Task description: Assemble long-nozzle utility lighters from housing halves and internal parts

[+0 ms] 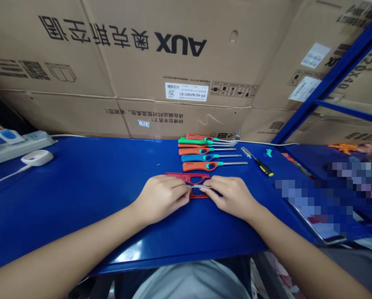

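Observation:
My left hand point(165, 194) and my right hand point(232, 195) meet over two red lighter casing halves point(194, 178) on the blue table. Between my fingertips stretches a thin pale strip point(199, 186), perhaps a tube; its exact kind is too small to tell. The fingers of both hands are closed in a pinch at its two ends. One casing half lies just beyond my fingertips, its trigger opening showing. The nearer half is partly covered by my left fingers. Just past them, several long-nosed lighters point(198, 166) in orange, blue, green and red lie side by side, metal rods pointing right.
A yellow-black screwdriver point(263, 167) and a small teal part point(269, 153) lie to the right. Farther right is a tablet-like device point(316, 224), partly blurred. A power strip point(20, 145) and a white round device point(37, 158) sit at left. Cardboard point(111, 74) walls the back.

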`<state>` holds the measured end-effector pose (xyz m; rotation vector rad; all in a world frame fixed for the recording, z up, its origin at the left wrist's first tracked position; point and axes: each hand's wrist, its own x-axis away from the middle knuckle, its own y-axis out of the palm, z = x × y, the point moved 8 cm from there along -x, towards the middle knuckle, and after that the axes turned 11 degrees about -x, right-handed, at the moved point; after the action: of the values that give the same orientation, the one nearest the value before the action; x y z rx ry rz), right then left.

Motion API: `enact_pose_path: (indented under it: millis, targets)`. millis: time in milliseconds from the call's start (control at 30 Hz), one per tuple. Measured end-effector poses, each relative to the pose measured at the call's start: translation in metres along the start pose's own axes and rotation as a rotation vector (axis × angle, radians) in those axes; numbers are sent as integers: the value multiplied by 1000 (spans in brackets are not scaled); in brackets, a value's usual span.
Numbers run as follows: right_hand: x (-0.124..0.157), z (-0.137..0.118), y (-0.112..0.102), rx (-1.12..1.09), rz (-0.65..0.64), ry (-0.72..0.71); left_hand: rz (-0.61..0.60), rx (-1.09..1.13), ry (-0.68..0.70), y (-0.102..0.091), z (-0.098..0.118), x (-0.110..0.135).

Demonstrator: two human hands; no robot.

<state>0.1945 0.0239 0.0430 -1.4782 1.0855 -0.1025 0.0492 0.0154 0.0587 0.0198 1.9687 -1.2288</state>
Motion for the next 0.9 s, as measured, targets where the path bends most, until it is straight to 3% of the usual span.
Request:
enact_pose_path:
  millis: [100, 300, 667, 900]
  targets:
    - [0, 2, -3, -4, 53, 13, 61, -9, -16, -2, -1, 0]
    - [1, 5, -1, -95, 29, 51, 71, -27, 19, -7, 0, 1]
    - [0, -4, 0, -178, -72, -56, 106, 79, 253, -23, 8, -2]
    - [1, -14, -12, -66, 46, -181, 104, 251, 95, -14, -3, 4]
